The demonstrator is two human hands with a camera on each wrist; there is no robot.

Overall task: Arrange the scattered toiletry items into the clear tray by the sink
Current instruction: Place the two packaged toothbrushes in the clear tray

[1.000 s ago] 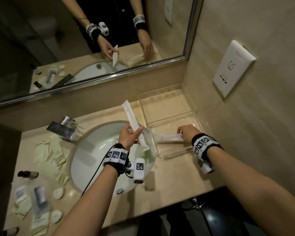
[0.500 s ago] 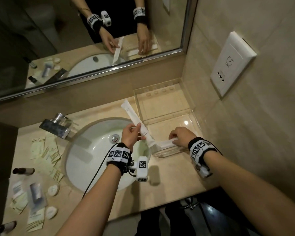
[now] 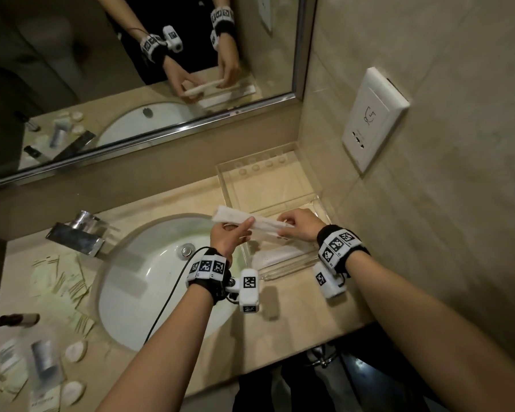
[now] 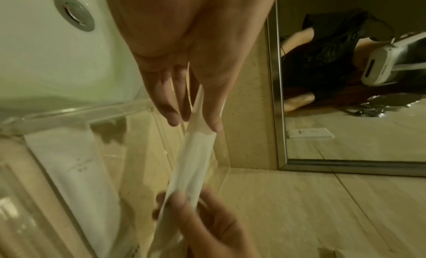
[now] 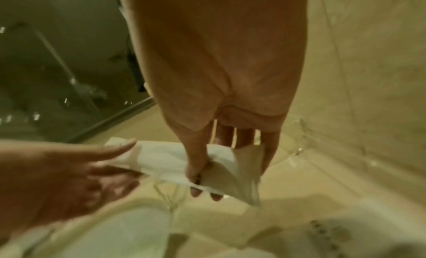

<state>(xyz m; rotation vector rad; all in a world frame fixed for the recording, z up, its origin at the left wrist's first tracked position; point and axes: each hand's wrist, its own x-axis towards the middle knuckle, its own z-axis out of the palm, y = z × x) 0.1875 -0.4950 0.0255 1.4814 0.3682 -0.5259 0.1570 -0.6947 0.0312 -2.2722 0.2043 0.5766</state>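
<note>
A long white packet (image 3: 262,223) hangs level over the near left part of the clear tray (image 3: 268,185), which stands right of the sink. My left hand (image 3: 247,226) pinches its left part between thumb and fingers. My right hand (image 3: 283,227) pinches its right end. In the left wrist view the left hand (image 4: 196,119) holds the packet (image 4: 191,161) edge-on. The right wrist view has the right hand (image 5: 202,178) pinching the crumpled end of the packet (image 5: 161,158). A second white packet (image 3: 277,257) lies flat in the tray's front compartment, below my hands.
The white sink (image 3: 149,278) and chrome faucet (image 3: 78,236) lie left of the tray. Further left the counter holds several sachets (image 3: 60,281), a small dark-capped bottle (image 3: 17,319), a tube (image 3: 43,361) and round white discs (image 3: 75,350). A wall socket (image 3: 372,120) sits above the tray.
My left hand swung its packet from upright to level over the tray. My right hand let go of the packet lying in the tray and took hold of the raised packet's right end.
</note>
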